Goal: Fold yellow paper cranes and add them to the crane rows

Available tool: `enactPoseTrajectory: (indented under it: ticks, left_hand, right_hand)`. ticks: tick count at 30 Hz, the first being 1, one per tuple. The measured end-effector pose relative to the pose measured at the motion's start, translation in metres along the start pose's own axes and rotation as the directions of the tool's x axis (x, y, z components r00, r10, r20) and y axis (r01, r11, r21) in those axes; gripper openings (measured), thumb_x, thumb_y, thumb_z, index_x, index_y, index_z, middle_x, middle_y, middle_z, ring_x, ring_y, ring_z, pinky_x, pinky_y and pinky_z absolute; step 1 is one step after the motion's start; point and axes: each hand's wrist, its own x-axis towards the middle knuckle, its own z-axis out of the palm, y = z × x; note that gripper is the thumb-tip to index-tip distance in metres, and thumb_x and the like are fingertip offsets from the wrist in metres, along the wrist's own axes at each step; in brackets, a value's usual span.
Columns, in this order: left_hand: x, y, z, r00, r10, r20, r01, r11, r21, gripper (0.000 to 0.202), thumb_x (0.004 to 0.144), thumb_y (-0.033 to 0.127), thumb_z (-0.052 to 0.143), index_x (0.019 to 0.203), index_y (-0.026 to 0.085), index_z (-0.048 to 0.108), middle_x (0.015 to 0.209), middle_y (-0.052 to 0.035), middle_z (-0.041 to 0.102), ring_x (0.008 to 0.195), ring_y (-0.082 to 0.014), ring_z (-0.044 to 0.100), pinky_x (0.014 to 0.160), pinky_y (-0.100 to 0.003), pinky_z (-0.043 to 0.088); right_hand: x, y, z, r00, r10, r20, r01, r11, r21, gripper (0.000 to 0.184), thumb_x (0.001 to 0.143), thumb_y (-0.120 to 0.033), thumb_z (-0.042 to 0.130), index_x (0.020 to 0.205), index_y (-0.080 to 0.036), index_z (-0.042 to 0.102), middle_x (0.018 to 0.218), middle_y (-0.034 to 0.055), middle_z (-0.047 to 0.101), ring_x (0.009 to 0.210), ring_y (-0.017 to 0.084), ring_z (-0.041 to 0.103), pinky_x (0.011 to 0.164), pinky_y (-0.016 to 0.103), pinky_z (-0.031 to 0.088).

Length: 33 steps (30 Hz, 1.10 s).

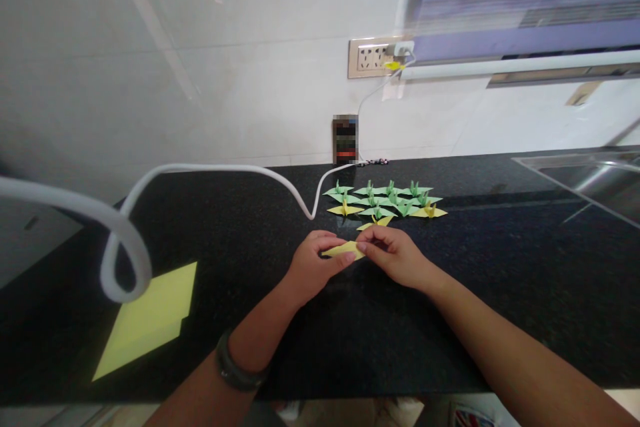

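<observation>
A small folded piece of yellow paper (345,251) is held between both hands above the dark countertop. My left hand (316,263) pinches its left part, thumb on the near side. My right hand (395,252) grips the right end between thumb and fingers. Just beyond my fingers lies a yellow paper crane (379,221), partly hidden by my right hand. Behind it stand rows of green paper cranes (393,197), with one yellow crane (345,209) at the front left and another yellow crane (430,211) at the front right.
Yellow paper sheets (155,317) lie at the left of the black countertop (240,233). A white cable (225,168) loops across the left side. A phone-like object (345,140), blurred out, leans on the wall below a socket (373,58). A sink (595,177) sits at the far right.
</observation>
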Motion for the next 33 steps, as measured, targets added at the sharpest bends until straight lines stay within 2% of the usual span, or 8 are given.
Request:
enactPoseTrajectory:
  ticks: [2, 4, 6, 13, 17, 20, 27, 33]
  left_hand:
    - [0.0, -0.002, 0.001, 1.0, 0.021, 0.019, -0.022, 1.0, 0.01, 0.025, 0.062, 0.033, 0.063, 0.079, 0.014, 0.065, 0.085, -0.0069, 0.063, 0.08, -0.0163, 0.057, 0.071, -0.025, 0.043]
    - [-0.001, -0.004, 0.002, 0.997, -0.039, 0.073, 0.043, 0.998, -0.054, 0.026, 0.066, 0.033, 0.058, 0.082, 0.013, 0.064, 0.074, -0.0058, 0.064, 0.066, -0.0141, 0.057, 0.061, -0.024, 0.044]
    - [-0.001, -0.004, 0.004, 0.993, -0.081, 0.089, 0.091, 0.99, -0.108, 0.026, 0.067, 0.033, 0.057, 0.082, 0.012, 0.063, 0.07, -0.0052, 0.064, 0.06, -0.0131, 0.056, 0.056, -0.023, 0.044]
    - [-0.003, 0.002, 0.005, 0.982, -0.144, 0.125, 0.17, 0.959, -0.227, 0.022, 0.064, 0.03, 0.06, 0.076, 0.012, 0.062, 0.07, -0.0045, 0.063, 0.061, -0.0116, 0.056, 0.056, -0.022, 0.044]
    - [-0.004, 0.002, 0.005, 0.976, -0.164, 0.141, 0.193, 0.954, -0.228, 0.019, 0.065, 0.028, 0.06, 0.073, 0.012, 0.061, 0.068, -0.0037, 0.062, 0.06, -0.0112, 0.055, 0.055, -0.021, 0.043]
    - [-0.005, 0.001, 0.005, 0.982, -0.141, 0.126, 0.163, 0.969, -0.187, 0.019, 0.066, 0.029, 0.058, 0.073, 0.012, 0.06, 0.067, -0.0037, 0.061, 0.059, -0.0111, 0.055, 0.054, -0.021, 0.043]
    - [-0.005, -0.001, 0.005, 0.988, -0.105, 0.113, 0.117, 0.988, -0.1, 0.021, 0.068, 0.031, 0.056, 0.075, 0.012, 0.06, 0.068, -0.0041, 0.062, 0.057, -0.011, 0.054, 0.053, -0.021, 0.043]
    - [-0.005, 0.006, 0.005, 0.976, -0.18, 0.119, 0.201, 0.959, -0.198, 0.018, 0.066, 0.028, 0.059, 0.073, 0.011, 0.06, 0.067, -0.0042, 0.062, 0.059, -0.0114, 0.055, 0.055, -0.022, 0.044]
  right_hand:
    - [0.0, -0.001, 0.002, 1.0, 0.031, 0.0, -0.031, 0.998, 0.056, 0.014, 0.077, -0.026, 0.048, 0.074, -0.016, 0.056, 0.065, 0.0004, 0.054, 0.059, 0.011, 0.047, 0.053, 0.022, 0.037]
    - [-0.001, -0.002, 0.003, 0.998, 0.06, 0.006, -0.06, 0.993, 0.1, 0.014, 0.076, -0.027, 0.049, 0.073, -0.015, 0.056, 0.062, -0.0002, 0.052, 0.056, 0.01, 0.045, 0.051, 0.021, 0.036]
    - [-0.001, -0.002, 0.004, 0.996, 0.085, 0.017, -0.086, 0.987, 0.136, 0.015, 0.074, -0.028, 0.051, 0.073, -0.015, 0.057, 0.062, -0.0004, 0.052, 0.055, 0.009, 0.044, 0.049, 0.02, 0.035]
    - [-0.002, 0.001, 0.009, 0.986, 0.159, 0.059, -0.169, 0.943, 0.285, 0.016, 0.071, -0.029, 0.055, 0.077, -0.015, 0.059, 0.063, 0.0001, 0.055, 0.053, 0.009, 0.048, 0.049, 0.021, 0.039]
    - [-0.002, 0.002, 0.012, 0.979, 0.188, 0.073, -0.202, 0.905, 0.374, 0.015, 0.069, -0.028, 0.057, 0.076, -0.015, 0.058, 0.061, -0.0007, 0.055, 0.051, 0.008, 0.048, 0.048, 0.021, 0.04]
    - [-0.002, 0.004, 0.014, 0.978, 0.195, 0.076, -0.209, 0.886, 0.415, 0.015, 0.069, -0.027, 0.057, 0.077, -0.015, 0.058, 0.06, -0.0009, 0.055, 0.05, 0.008, 0.048, 0.048, 0.021, 0.04]
    - [-0.002, 0.006, 0.016, 0.975, 0.205, 0.082, -0.22, 0.892, 0.394, 0.017, 0.069, -0.03, 0.058, 0.074, -0.014, 0.057, 0.056, -0.0016, 0.053, 0.046, 0.007, 0.045, 0.045, 0.02, 0.037]
    - [-0.003, 0.002, 0.014, 0.981, 0.187, 0.047, -0.19, 0.9, 0.393, 0.014, 0.07, -0.028, 0.057, 0.072, -0.014, 0.058, 0.055, -0.0018, 0.052, 0.046, 0.007, 0.044, 0.044, 0.019, 0.036]
